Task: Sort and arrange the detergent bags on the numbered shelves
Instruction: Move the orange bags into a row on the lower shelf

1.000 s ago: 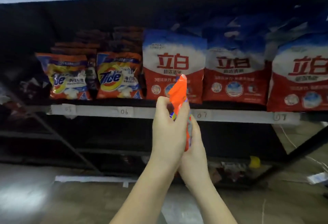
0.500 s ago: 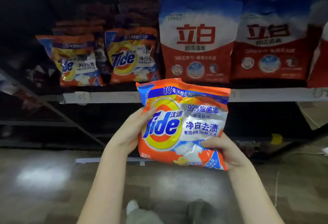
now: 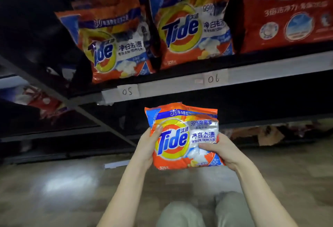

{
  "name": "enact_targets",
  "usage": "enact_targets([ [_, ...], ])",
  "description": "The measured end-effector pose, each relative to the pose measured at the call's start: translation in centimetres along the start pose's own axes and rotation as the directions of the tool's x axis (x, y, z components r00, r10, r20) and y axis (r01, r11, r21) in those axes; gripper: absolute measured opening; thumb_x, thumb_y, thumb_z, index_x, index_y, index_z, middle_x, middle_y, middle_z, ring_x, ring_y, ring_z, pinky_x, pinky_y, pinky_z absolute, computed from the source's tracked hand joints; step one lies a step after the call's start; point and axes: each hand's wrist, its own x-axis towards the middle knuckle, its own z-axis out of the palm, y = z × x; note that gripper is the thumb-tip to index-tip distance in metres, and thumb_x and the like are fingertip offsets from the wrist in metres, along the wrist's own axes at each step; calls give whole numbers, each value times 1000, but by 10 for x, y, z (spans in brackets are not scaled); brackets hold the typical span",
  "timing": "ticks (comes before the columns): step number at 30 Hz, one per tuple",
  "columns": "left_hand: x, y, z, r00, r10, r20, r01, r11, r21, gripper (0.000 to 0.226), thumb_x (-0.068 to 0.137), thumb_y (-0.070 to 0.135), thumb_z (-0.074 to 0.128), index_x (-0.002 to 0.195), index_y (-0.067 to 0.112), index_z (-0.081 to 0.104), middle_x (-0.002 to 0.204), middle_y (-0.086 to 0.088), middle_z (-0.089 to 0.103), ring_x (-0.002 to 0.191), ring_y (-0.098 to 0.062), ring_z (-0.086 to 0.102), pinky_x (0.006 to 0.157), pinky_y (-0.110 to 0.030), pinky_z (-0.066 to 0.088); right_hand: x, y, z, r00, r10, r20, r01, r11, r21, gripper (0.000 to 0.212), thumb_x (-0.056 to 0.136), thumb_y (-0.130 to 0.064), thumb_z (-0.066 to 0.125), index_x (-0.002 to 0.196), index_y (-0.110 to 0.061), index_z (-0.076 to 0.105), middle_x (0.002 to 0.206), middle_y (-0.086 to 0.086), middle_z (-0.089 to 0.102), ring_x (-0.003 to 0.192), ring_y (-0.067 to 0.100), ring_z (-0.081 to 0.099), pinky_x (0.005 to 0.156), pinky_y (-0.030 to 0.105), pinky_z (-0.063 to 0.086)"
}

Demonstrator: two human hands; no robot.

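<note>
An orange Tide detergent bag [image 3: 182,136] faces me below the shelf edge, held in both hands. My left hand [image 3: 146,147] grips its left side, thumb on the front. My right hand [image 3: 220,150] grips its lower right side. Above, on the shelf with labels 05 [image 3: 127,91] and 06 [image 3: 213,78], two Tide bags stand upright: one over 05 [image 3: 111,46], one over 06 [image 3: 192,27]. More orange bags are stacked behind them. A red and white detergent bag [image 3: 290,10] stands to their right.
The white shelf edge strip [image 3: 270,68] runs across the view. A dark lower shelf [image 3: 72,133] lies beneath, with a diagonal metal brace [image 3: 86,111] on the left. Red packets [image 3: 41,102] sit far left, brown items [image 3: 261,135] low right. My knees [image 3: 203,212] show over the floor.
The bag was edge-on between my hands one second ago; it has since been turned face-on. The view has moved closer to the shelf and left, and the bag now sits lower beneath the labels.
</note>
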Motion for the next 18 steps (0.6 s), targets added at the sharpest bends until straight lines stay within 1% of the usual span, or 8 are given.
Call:
enact_targets([
  [3, 38, -18, -20, 1000, -11, -7, 11, 1000, 6, 53, 76, 42, 66, 116, 10, 55, 104, -14, 71, 90, -31, 70, 82, -50, 55, 37, 23, 7, 998, 0, -64, -3, 999, -47, 36, 75, 3, 71, 108, -10, 63, 97, 9, 74, 87, 26, 71, 73, 37, 58],
  [6, 81, -37, -27, 1000, 27, -6, -27, 1000, 14, 44, 77, 40, 61, 109, 11, 56, 97, -12, 73, 82, -26, 72, 70, -38, 59, 81, 38, 3, 988, -37, -149, 27, 997, -73, 30, 76, 6, 70, 102, -7, 62, 89, 7, 74, 79, 22, 72, 67, 33, 58],
  [8, 120, -40, -29, 996, 82, -17, -82, 996, -23, 40, 77, 37, 60, 107, 11, 57, 93, -12, 74, 79, -26, 72, 64, -34, 59, 118, 38, 2, 971, -113, -213, 89, 989, -118, 27, 75, 6, 71, 96, -9, 62, 87, 6, 73, 72, 19, 71, 63, 28, 58],
  [11, 177, -35, -31, 984, 163, -73, -170, 979, -110, 23, 85, 28, 61, 101, 13, 64, 83, -8, 75, 70, -20, 72, 57, -31, 58, 171, 29, 5, 936, -261, -236, 213, 955, -208, 35, 74, -4, 76, 104, -14, 61, 97, 3, 70, 83, 18, 69, 72, 30, 58],
  [13, 213, -28, -37, 964, 252, -83, -258, 964, -64, 15, 92, 29, 57, 96, 18, 66, 84, -5, 75, 71, -17, 72, 61, -31, 59, 201, 21, 7, 922, -343, -178, 300, 926, -229, 34, 77, -7, 74, 107, -18, 60, 94, -4, 68, 80, 10, 69, 67, 23, 56],
  [15, 249, -16, -47, 935, 349, -61, -351, 936, -37, 22, 92, 34, 57, 105, 19, 67, 98, -8, 74, 85, -24, 72, 77, -40, 58, 233, 13, 9, 918, -385, -95, 363, 912, -190, 31, 80, -6, 70, 107, -20, 61, 95, -4, 69, 79, 9, 70, 65, 22, 56],
  [17, 286, -5, -59, 899, 432, -76, -432, 902, 10, 34, 89, 39, 60, 117, 19, 63, 109, -9, 70, 96, -29, 68, 89, -49, 53, 267, 5, 12, 902, -431, -41, 419, 893, -163, 34, 82, -6, 69, 112, -18, 61, 107, 4, 69, 93, 19, 69, 78, 34, 56],
  [18, 301, 2, -64, 874, 479, -78, -479, 878, 27, 35, 90, 38, 60, 119, 20, 62, 110, -9, 70, 96, -28, 68, 89, -49, 52, 286, 2, 13, 886, -463, -30, 453, 877, -160, 34, 82, -6, 68, 114, -16, 61, 111, 7, 68, 98, 23, 67, 83, 39, 54],
])
